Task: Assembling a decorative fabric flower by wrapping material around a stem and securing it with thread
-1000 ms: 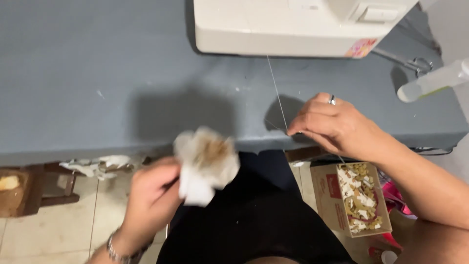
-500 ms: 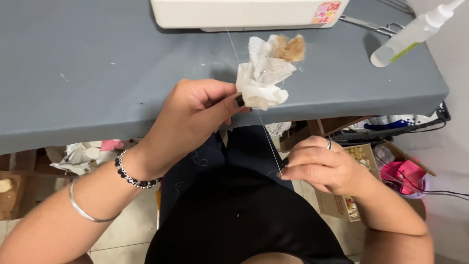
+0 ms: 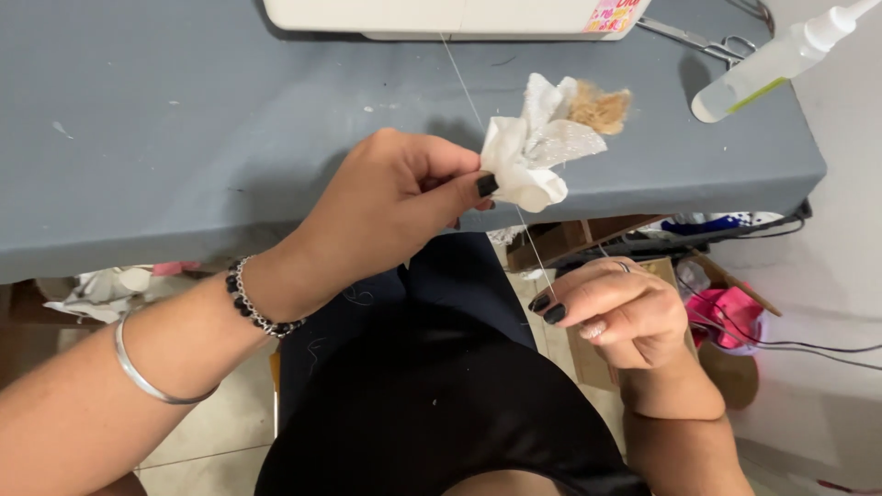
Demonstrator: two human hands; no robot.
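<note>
Left hand (image 3: 395,207) is pinching a white fabric flower (image 3: 537,152); right hand (image 3: 611,308) is gripping taut thread (image 3: 528,239).
Below the sewing machine (image 3: 450,16), overpulling is risking a snapped thread.

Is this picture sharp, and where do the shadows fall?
Head view: mostly sharp; the thin thread is faint against the grey table. Soft, even light; the fabric bundle in the left hand casts a dim shadow on the table. The right hand shows no glare.

Head-worn camera looks steeply down, close over the grey table (image 3: 165,147).
</note>
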